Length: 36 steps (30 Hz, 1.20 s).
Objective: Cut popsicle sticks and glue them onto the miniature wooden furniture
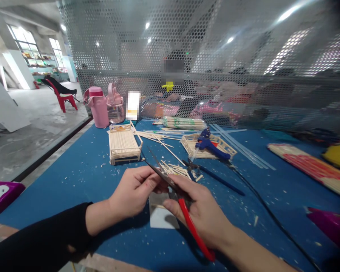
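My right hand is closed around a pair of scissors with red handles, whose dark blades point away and to the left. At the blades, the fingers of my left hand are pinched together; what they hold, if anything, is hidden. Beneath both hands lies a white card. Just beyond them is a pile of short cut wooden sticks, next to blue-handled pliers. A small slatted stick model stands to the left behind my left hand.
A blue glue gun rests on a stick frame, its black cord running down the right. Clear glue sticks, a bundle of sticks and pink bottles stand or lie farther back. Perforated metal panel borders the blue table.
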### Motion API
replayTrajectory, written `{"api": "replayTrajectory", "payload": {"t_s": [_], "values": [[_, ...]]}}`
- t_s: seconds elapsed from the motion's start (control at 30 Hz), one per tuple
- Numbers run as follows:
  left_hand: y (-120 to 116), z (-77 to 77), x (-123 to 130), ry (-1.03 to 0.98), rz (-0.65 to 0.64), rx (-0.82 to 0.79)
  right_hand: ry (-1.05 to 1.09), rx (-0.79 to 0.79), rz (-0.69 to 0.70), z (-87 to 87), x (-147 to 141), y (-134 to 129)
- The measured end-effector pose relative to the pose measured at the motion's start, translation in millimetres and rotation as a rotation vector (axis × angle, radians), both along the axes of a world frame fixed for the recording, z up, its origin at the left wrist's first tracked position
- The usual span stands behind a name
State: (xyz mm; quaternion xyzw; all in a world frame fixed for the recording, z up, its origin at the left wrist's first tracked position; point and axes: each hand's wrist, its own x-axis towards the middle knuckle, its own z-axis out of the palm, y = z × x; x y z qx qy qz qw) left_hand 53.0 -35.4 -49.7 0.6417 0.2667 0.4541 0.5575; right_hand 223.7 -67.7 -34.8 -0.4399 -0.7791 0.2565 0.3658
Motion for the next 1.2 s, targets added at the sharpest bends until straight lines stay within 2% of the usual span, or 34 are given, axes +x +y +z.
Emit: {"api": "replayTrajectory", "payload": {"t_s": [0.2,0.3,0.47,0.6,0.7,0.77,0.9,1.0,1.1,1.2], "values": [[-1.6,-0.3,1.6,-0.044,-0.014,-0.084,0.010,0.070,-0.006,-4.2,-0.8,0.7],[-2.8,-0.3,2.2,-0.054,-0.005,-0.098,-0.003,0.124,-0.022,-6.0,-0.8,2.3],[-3.5,2.1,2.1,-0.064,-0.012,-0.082,0.007,0.197,0.030,-10.7,3.2,6.1],[-2.6,3.7,2.6,-0.073,0.021,-0.114,0.008,0.193,-0.028,-7.2,5.9,7.7],[-2.2,1.8,3.3,-0.042,0.023,-0.129,0.154,0.079,-0.138,-2.3,4.5,7.6],[-1.4,-0.3,3.6,0.057,0.032,-0.062,0.296,-0.039,-0.199,-0.1,2.0,7.4],[2.1,-3.4,2.7,0.376,0.113,0.352,0.501,-0.242,-0.189,0.6,-4.3,7.2],[3.2,-4.4,1.6,0.451,0.135,0.548,0.562,-0.350,-0.182,-0.7,-7.8,6.8],[0.7,-4.2,2.0,0.376,0.164,0.493,0.660,-0.444,-0.152,-2.1,-9.9,6.2],[-2.5,-2.8,3.7,0.192,0.092,0.233,0.773,-0.498,-0.127,-1.8,-11.0,5.1]]}}
